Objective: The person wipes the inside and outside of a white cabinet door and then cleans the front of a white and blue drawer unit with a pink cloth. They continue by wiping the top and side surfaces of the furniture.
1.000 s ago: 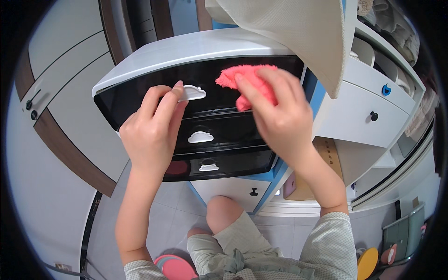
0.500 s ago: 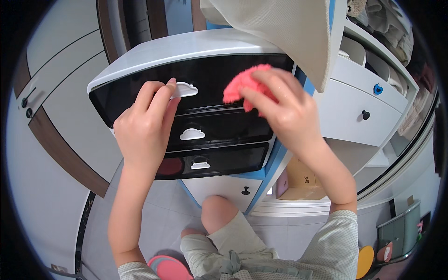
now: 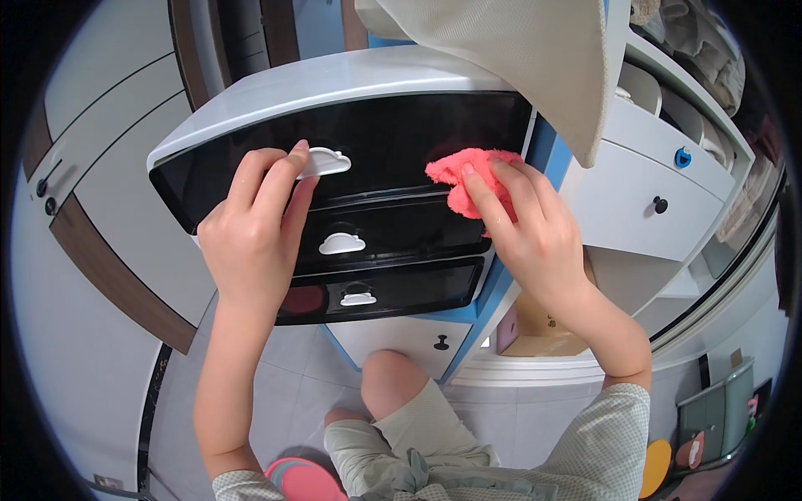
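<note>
The left hand (image 3: 251, 221) pinches the left end of a white, cloud-shaped handle (image 3: 330, 161) on a glossy black drawer front (image 3: 388, 129). Well to its right, the right hand (image 3: 535, 221) grasps a bunched, fluffy coral-pink cloth (image 3: 465, 174) under its fingertips, at that front's right end.

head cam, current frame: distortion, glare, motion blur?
Head view: fisheye bends the white panelled door, corners black out; head view: glossy black plastic-looking drawer fronts show a dull red patch, probably reflection; head view: right bare hand and fluffy coral-pink cloth look fairly sharp, without obvious smear.
</note>
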The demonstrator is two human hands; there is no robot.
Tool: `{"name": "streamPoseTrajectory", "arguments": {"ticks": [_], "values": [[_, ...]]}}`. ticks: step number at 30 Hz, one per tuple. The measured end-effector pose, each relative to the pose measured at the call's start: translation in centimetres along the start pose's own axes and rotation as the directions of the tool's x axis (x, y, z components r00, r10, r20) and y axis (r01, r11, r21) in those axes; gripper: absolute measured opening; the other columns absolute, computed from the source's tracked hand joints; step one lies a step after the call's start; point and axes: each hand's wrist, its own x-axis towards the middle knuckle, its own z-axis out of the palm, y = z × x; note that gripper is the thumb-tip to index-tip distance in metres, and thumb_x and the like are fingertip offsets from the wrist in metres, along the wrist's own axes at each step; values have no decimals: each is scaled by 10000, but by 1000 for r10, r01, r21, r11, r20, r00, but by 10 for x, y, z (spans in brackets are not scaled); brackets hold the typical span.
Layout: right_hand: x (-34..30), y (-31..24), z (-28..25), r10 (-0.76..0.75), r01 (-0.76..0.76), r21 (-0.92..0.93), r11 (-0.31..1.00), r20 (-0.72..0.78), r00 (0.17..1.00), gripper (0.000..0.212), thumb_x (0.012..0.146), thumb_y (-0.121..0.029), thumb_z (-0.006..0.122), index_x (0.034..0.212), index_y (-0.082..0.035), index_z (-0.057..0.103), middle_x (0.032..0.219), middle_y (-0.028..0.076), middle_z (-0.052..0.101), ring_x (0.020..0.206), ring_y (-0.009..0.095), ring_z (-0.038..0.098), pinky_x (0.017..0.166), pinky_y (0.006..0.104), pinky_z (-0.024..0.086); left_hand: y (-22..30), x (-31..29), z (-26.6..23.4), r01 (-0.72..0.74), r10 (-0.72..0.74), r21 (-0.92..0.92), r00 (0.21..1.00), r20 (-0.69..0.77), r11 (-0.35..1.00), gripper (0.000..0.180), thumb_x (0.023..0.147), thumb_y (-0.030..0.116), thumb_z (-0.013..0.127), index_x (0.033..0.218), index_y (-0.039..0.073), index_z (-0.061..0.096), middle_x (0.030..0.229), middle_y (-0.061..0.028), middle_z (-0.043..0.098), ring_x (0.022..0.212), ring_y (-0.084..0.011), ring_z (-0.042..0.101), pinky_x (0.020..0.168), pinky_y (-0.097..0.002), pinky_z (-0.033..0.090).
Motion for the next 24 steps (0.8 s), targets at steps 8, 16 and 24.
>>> {"name": "streamPoseTrajectory", "arguments": {"ticks": [8,16,24], "values": [[13,-8,12,-68,79,184,980,-62,996,283,697,-127,656,960,-48,589,919,81,550,875,208,572,685,283,529,-2,-4,5,-4,3,-8,999,-36,1000,183,723,76,724,891,88,655,809,6,590,495,-120,526,427,-238,404],[25,-49,27,-129,141,121,983,-100,987,320,768,-164,628,1063,-43,595,996,109,550,902,250,546,741,287,508,-2,-6,5,-13,13,9,998,-55,1000,245,717,58,719,955,88,669,814,7,593,512,-114,537,441,-236,420],[37,-76,40,-116,146,178,973,-166,979,375,694,-84,608,1055,13,586,976,135,551,916,259,544,768,301,510,-9,-10,-1,10,-14,-84,999,-39,996,326,721,4,678,1033,102,674,898,0,596,526,-101,543,461,-224,434]]}}
